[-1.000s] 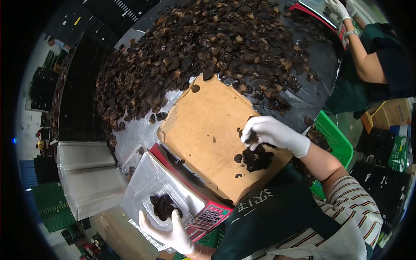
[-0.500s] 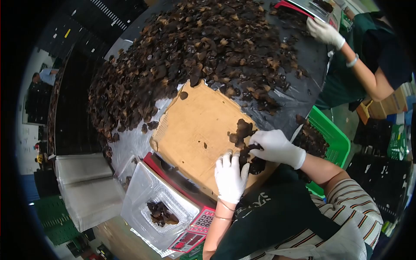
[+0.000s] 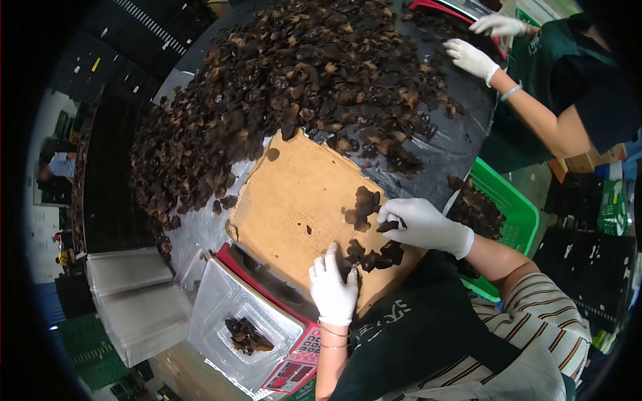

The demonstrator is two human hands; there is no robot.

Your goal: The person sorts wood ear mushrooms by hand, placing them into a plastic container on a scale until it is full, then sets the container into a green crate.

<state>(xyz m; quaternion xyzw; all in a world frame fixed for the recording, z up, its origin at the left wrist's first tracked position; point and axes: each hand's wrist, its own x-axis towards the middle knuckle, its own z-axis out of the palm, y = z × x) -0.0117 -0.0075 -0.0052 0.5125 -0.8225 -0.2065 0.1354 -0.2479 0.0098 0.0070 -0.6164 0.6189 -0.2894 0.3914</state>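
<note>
My right hand, in a white glove, pinches a dark wood ear mushroom over the right side of a flat brown cardboard. More wood ear pieces lie just left of its fingertips. My left hand, also gloved, rests near the cardboard's front edge with fingers stretched and thumb apart. Beside its thumb lies a curved row of dark wood ear pieces. Whether the left fingers touch a piece is hard to see.
A big heap of wood ears covers the table behind the cardboard. Front left, a red scale bears a clear plastic tray with some pieces; stacked trays stand beside it. A green basket is at right. A co-worker's gloved hands are far right.
My left hand has moved left and slightly down, away from the wood ear pieces. My right hand has shifted slightly left. The co-worker's second hand has come into view.
</note>
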